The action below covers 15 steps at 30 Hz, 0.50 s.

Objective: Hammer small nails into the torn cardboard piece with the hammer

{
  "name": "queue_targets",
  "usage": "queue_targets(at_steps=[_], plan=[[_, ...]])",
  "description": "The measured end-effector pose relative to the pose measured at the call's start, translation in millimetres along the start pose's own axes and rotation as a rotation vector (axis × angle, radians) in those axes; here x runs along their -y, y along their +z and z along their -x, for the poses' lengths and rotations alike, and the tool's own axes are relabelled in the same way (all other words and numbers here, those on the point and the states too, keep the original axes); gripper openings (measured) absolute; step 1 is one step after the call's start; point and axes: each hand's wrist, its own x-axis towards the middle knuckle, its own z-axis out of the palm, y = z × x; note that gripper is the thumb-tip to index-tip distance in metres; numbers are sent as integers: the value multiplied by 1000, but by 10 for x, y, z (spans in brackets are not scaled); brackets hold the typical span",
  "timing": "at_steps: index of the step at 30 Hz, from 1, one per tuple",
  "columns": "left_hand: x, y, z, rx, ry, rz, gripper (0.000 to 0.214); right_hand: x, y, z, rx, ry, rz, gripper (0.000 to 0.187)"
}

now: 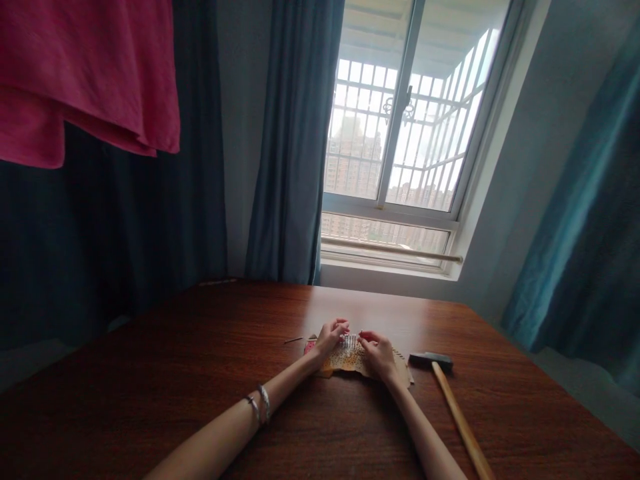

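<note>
A flat tan piece like cardboard (350, 362), dotted with many small dark spots and orange-yellow patches, lies on the table between my hands. A row of thin upright pins or sticks (350, 341) stands near its far part. My left hand (331, 339) rests over its left side, fingers curled together beside the row; what they grip, if anything, is too small to tell. My right hand (378, 352) is at the right end of the row, thumb and fingertips pinched around something tiny that I cannot make out.
A hammer (460, 417) with a dark head and wooden handle lies right of my right forearm on the brown wooden table (200, 373). A thin stick (294, 340) lies left of the tan piece. Behind are a window and blue curtains; a pink cloth hangs upper left.
</note>
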Motion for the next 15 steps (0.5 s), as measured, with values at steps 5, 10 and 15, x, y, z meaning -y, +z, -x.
queue_targets(at_steps=[5,10,15], plan=[[40,16,-19,0,13,69,46,1,8,11,24,-21,15,22],[74,12,-44,-3,37,55,48,-21,13,18,34,-38,26,22],[98,6,-41,-8,63,-22,45,-30,19,31,44,-48,35,21]])
